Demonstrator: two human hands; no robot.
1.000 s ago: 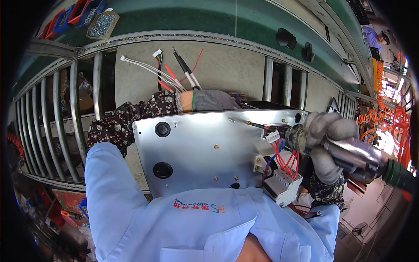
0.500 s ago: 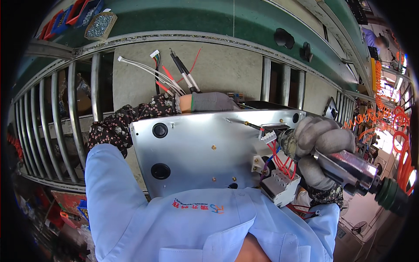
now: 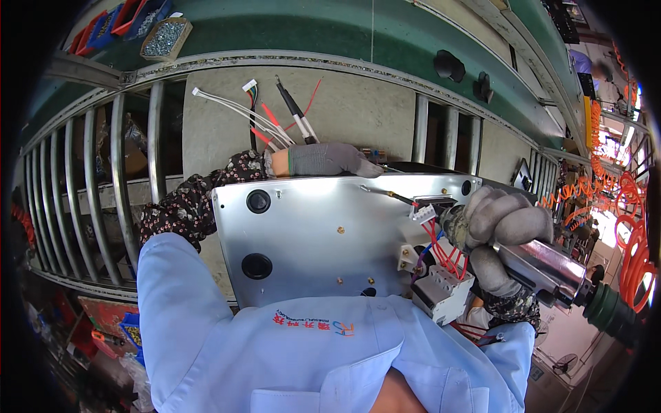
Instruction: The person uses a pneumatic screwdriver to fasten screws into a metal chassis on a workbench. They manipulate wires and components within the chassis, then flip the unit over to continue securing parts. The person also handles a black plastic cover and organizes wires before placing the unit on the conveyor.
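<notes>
A silvery sheet-metal panel [image 3: 310, 241] with black grommets and brass fittings stands tilted against my front. My left hand [image 3: 327, 160], in a grey glove, is closed over its far edge; some fingers are hidden behind it. My right hand [image 3: 506, 220], also gloved, wraps round a power screwdriver [image 3: 547, 268]. The bit [image 3: 399, 197] points left, with its tip by a small screw or stud [image 3: 367, 188] near the panel's far edge. Just below the bit are a white connector [image 3: 423, 214] with red wires and a grey-white breaker-like block [image 3: 443, 292].
Loose cables [image 3: 292, 110] with white and red ends lie beyond the panel on a grey board [image 3: 372, 103]. Metal rollers [image 3: 155, 141] run along both sides. A box of screws [image 3: 165, 39] and coloured bins stand far left. Orange coiled hoses [image 3: 630, 248] hang at the right.
My left hand has come up a little over the panel's far edge, showing more of its fingers. The panel's left side has shifted slightly right. The screwdriver has moved only slightly.
</notes>
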